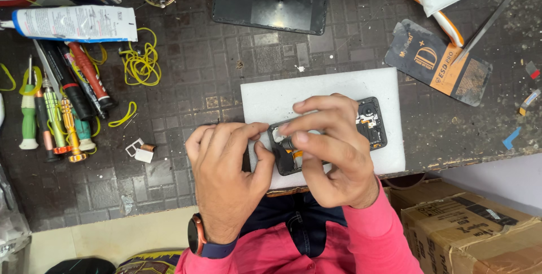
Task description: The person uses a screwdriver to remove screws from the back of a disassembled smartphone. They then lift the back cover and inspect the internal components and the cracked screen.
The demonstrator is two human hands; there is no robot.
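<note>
An opened black phone (374, 124) with its back off lies on a white foam pad (316, 90) near the bench's front edge. My left hand (226, 172) grips the phone's left end, thumb and forefinger pinched at its corner. My right hand (333, 149) lies over the middle of the phone, fingertips pressing at a small part inside near the left end. Most of the phone's insides are hidden under my right hand; only the camera end shows at the right.
A black phone back cover (270, 1) lies at the far edge. Screwdrivers (56, 110), a glue tube (73, 24) and yellow rubber bands (141, 62) sit at the left. Tweezers (483, 28) on an orange-black packet (437, 62) lie right. Cardboard boxes (474, 229) stand below the bench.
</note>
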